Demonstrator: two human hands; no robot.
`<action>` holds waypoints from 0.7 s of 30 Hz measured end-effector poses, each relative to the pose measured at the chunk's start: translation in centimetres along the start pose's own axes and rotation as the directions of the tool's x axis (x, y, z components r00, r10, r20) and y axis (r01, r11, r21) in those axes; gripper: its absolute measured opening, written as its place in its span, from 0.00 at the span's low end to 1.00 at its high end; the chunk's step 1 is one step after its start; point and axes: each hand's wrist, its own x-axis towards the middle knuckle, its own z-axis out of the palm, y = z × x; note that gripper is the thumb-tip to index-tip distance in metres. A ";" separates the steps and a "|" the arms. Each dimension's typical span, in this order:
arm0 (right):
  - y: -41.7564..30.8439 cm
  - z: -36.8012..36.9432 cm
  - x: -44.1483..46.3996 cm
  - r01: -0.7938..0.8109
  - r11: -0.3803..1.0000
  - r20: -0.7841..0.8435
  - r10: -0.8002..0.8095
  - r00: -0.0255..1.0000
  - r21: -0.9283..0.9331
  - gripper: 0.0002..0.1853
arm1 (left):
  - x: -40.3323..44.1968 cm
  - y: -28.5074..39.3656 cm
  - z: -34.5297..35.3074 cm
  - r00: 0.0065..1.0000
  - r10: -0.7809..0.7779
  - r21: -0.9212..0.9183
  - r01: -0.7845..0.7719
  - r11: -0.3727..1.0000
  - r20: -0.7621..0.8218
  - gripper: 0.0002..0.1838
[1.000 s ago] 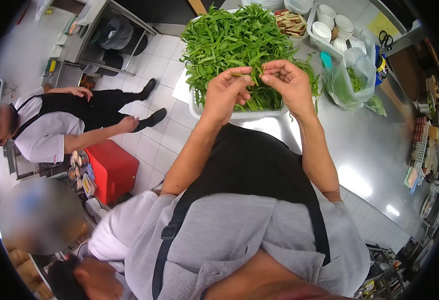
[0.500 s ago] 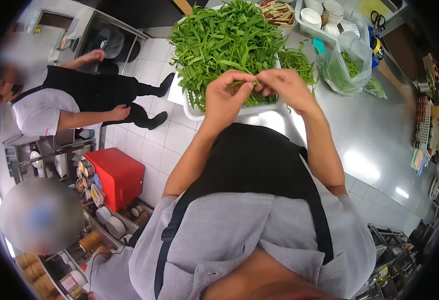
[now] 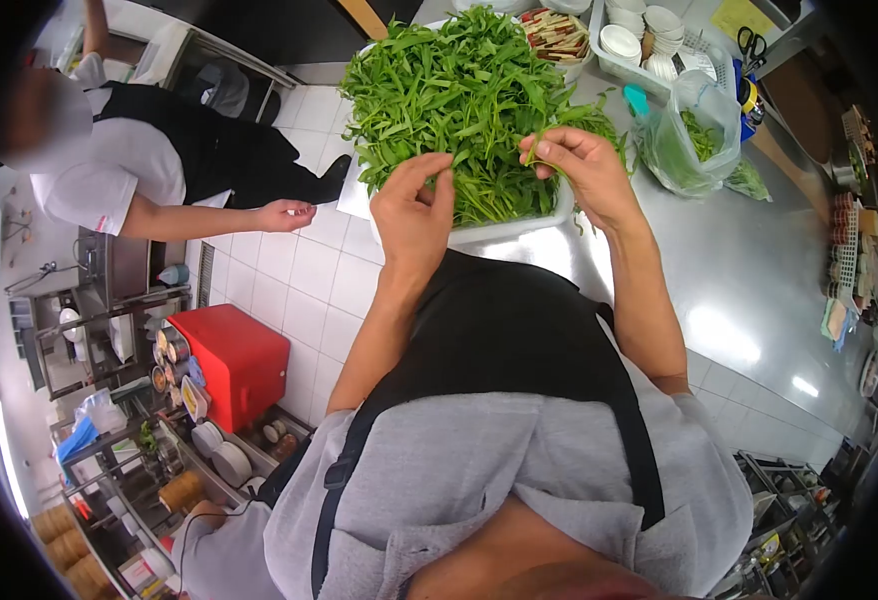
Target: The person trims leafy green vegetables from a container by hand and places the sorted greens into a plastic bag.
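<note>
In the head view, a heap of leafy greens with long narrow leaves (image 3: 449, 85) fills a white plastic basket (image 3: 519, 228) on the metal counter. My right hand (image 3: 594, 178), over the basket's right side, pinches a thin green stem (image 3: 534, 152) between thumb and fingers. To its left, my left hand (image 3: 411, 210) hangs above the near left part of the heap. Its thumb and forefinger are pressed together at the leaves, and whatever they grip is too small to make out. The two hands are apart.
Right of the basket lie loose stems (image 3: 591, 115) and a clear plastic bag of greens (image 3: 697, 140). Behind stand a tub of packets (image 3: 557, 45), a crate of white dishes (image 3: 649, 50) and scissors (image 3: 751, 48). A co-worker (image 3: 149, 150) stands left, near a red box (image 3: 229, 365).
My hands, together before at a green stem, have moved apart: the left one leftward, the right one keeping a stem. The co-worker at left has shifted, one arm now stretched toward the counter.
</note>
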 end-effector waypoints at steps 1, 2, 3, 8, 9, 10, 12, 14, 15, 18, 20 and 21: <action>0.0 0.1 -0.1 0.004 1.000 0.002 -0.004 1.000 -0.002 0.09 | 0.2 0.7 -0.3 0.999 0.041 0.017 -0.041 0.999 -0.014 0.11; 0.0 0.2 -0.2 0.010 1.000 0.005 -0.010 1.000 -0.004 0.08 | 0.4 1.2 -0.5 0.996 0.084 0.035 -0.083 0.996 -0.029 0.12; 0.0 0.3 -0.2 0.018 1.000 0.008 -0.018 1.000 -0.007 0.08 | 0.5 1.3 -0.5 0.994 0.105 0.036 -0.105 0.994 -0.015 0.16; 0.6 0.9 -0.5 -0.002 0.999 0.017 0.003 1.000 -0.052 0.08 | 0.5 3.2 0.8 0.934 -0.072 -0.319 0.192 0.928 0.351 0.25; 0.6 1.0 -0.5 -0.004 0.998 0.027 0.006 1.000 -0.057 0.08 | 0.3 3.0 1.4 0.918 -0.101 -0.404 0.265 0.876 0.383 0.25; 0.6 1.2 -0.5 -0.006 0.998 0.041 0.009 0.999 -0.066 0.08 | 0.2 2.6 2.0 0.900 -0.126 -0.480 0.336 0.810 0.418 0.26; 0.4 1.4 -0.7 -0.017 0.997 0.066 0.022 0.998 -0.082 0.08 | 0.2 1.6 2.6 0.898 -0.150 -0.498 0.360 0.789 0.412 0.24; 0.2 1.6 -1.0 -0.025 0.992 0.119 0.040 0.992 -0.126 0.08 | 0.4 1.3 2.4 0.855 -0.232 -0.513 0.474 0.716 0.464 0.23; 0.1 1.6 -1.1 -0.028 0.989 0.147 0.050 0.988 -0.148 0.08 | 0.4 1.3 2.5 0.849 -0.224 -0.585 0.498 0.640 0.479 0.19; 0.4 2.1 -1.1 -0.032 0.984 0.174 0.063 0.983 -0.178 0.09 | 0.8 0.8 1.9 0.815 -0.227 -0.605 0.555 0.571 0.533 0.17; 0.2 2.4 -1.2 -0.045 0.979 0.148 0.075 0.986 -0.199 0.10 | 0.7 0.8 1.8 0.818 -0.246 -0.633 0.562 0.533 0.520 0.16; 0.2 2.5 -1.2 -0.052 0.977 0.134 0.081 0.988 -0.209 0.10 | 0.7 0.6 1.7 0.817 -0.247 -0.636 0.564 0.526 0.520 0.15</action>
